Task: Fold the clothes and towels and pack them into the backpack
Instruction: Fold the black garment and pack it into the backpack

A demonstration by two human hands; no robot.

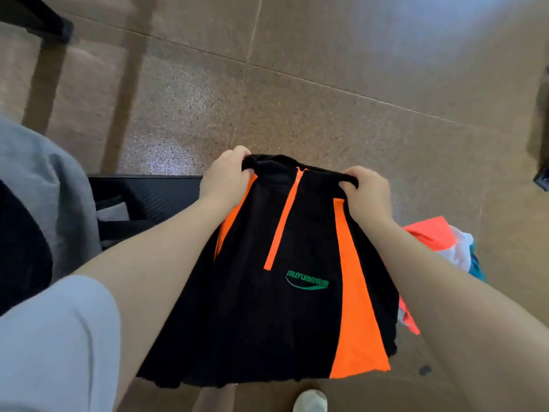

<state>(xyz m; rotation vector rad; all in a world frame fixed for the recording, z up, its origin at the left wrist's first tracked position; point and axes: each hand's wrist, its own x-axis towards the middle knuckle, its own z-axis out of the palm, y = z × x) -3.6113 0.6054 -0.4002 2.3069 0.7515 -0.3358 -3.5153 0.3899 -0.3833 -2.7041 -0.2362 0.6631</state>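
Note:
A black shirt [267,307] with orange side panels, an orange zip and a green logo hangs in front of me above the floor. My left hand [225,176] grips its top edge at the left shoulder. My right hand [367,191] grips the top edge at the right shoulder. The cloth spreads downward between my forearms. A black backpack [142,200] stands open at the left, partly hidden behind my left arm, with something pale inside.
A pile of orange, white and teal clothes [445,242] lies on the brown speckled floor [297,99] at the right. Grey cloth [44,179] drapes at the left edge. A black table leg [44,19] is at top left. A white shoe [310,401] shows below.

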